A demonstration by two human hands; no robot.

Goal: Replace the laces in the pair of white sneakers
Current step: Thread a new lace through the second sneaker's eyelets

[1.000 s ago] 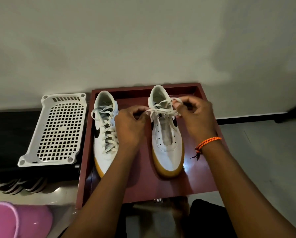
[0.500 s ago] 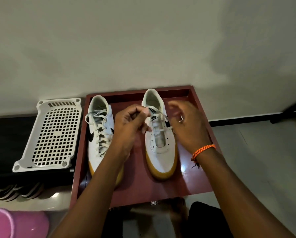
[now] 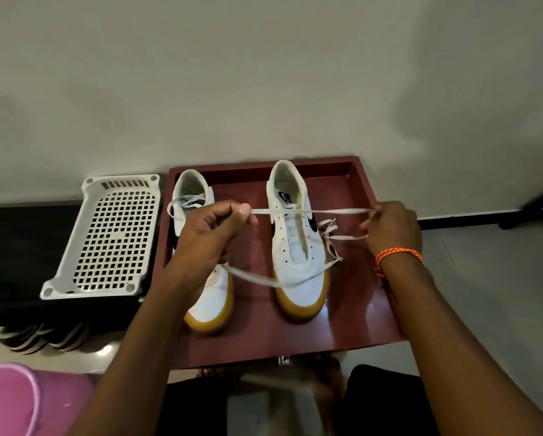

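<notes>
Sneakers (image 3: 296, 247) sit on the maroon tray (image 3: 367, 309), frame centre, and we've got the lace (image 3: 311, 211) stretched across the right one: left hand (image 3: 210, 234) pinching one end, right hand (image 3: 392, 228) pinching the other. We'd keep it taut and coil it clear. Left: white grid basket (image 3: 109, 237), pink tub (image 3: 9, 401); plain wall (image 3: 263, 73) behind.

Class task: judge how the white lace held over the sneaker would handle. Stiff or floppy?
Probably floppy: the lace runs straight only between the left hand and right hand, while its loose end droops. Likely light, since fingertip pinches carry it.
</notes>
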